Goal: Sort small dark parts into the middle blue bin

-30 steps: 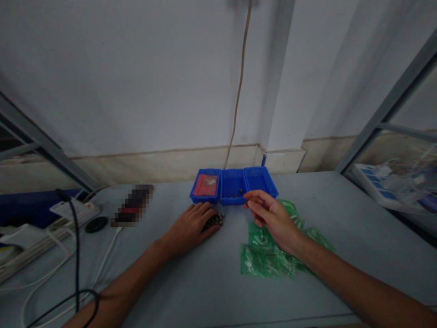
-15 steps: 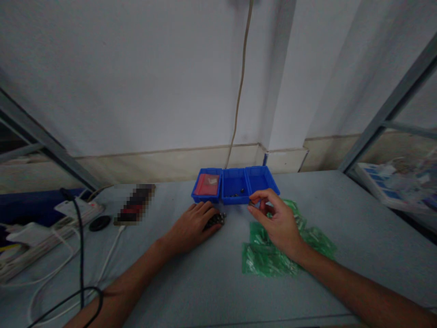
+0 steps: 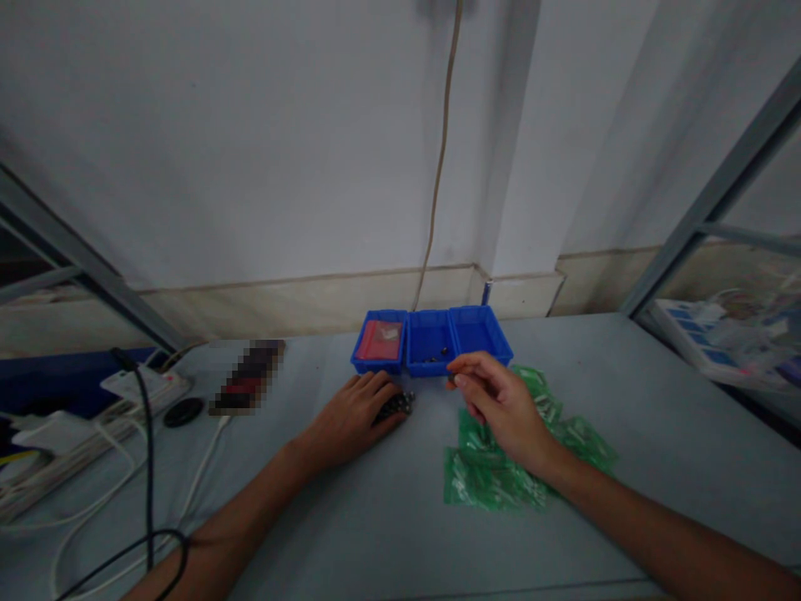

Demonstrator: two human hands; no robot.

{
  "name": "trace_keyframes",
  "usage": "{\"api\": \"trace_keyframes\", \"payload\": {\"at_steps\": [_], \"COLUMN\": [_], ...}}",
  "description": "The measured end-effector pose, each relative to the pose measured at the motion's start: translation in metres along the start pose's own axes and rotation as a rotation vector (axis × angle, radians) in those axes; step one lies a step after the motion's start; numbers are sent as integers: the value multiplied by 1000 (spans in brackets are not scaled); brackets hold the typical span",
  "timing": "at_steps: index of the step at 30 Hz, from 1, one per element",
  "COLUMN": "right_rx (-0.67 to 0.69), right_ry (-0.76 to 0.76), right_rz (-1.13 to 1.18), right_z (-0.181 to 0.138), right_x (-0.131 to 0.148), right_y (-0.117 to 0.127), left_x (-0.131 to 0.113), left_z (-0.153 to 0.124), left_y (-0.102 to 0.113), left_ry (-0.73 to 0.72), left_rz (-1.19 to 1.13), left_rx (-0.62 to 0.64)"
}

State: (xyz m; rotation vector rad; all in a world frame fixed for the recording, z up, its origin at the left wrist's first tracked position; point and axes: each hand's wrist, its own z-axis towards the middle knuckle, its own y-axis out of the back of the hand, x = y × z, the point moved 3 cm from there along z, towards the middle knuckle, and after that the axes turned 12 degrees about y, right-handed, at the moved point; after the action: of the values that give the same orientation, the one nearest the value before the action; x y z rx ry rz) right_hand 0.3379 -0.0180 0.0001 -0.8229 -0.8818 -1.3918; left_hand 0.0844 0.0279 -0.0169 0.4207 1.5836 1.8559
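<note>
My left hand (image 3: 360,411) rests on the table, fingers curled around a small heap of dark, shiny metal parts (image 3: 395,406). The palm hides some of the heap. In the air just in front of the blue bins, my right hand (image 3: 497,405) is closed in a pinch. A tiny dark metal part (image 3: 451,380) shows at its fingertips, too small to name more exactly. The middle blue bin (image 3: 429,320) holds a few similar small pieces. Green plastic bags (image 3: 494,480) with pale contents lie beneath and beside my right hand.
The left blue bin (image 3: 355,356) holds a red packet (image 3: 380,340); the right blue bin (image 3: 479,327) joins the row. A phone (image 3: 250,376) on a white cable, a black round disc (image 3: 183,411) and a power strip (image 3: 81,463) lie left. A tray of bags (image 3: 701,342) stands far right.
My right hand has shifted slightly left and toward me, and its fingers have drawn closer together around the small part. My left hand stays over the heap.
</note>
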Motion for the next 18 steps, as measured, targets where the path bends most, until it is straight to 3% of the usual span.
{"api": "trace_keyframes", "payload": {"at_steps": [11, 15, 18], "right_rx": [-61, -60, -42], "right_ry": [-322, -269, -116], "right_rz": [445, 357, 110], "right_z": [0, 2, 3], "right_x": [-14, -14, -11], "right_y": [-2, -1, 2], "left_x": [0, 0, -1], "left_z": [0, 1, 1], "left_y": [-1, 0, 0], "left_ry": [5, 5, 3], "left_rz": [-2, 2, 9], "left_rx": [17, 16, 22]}}
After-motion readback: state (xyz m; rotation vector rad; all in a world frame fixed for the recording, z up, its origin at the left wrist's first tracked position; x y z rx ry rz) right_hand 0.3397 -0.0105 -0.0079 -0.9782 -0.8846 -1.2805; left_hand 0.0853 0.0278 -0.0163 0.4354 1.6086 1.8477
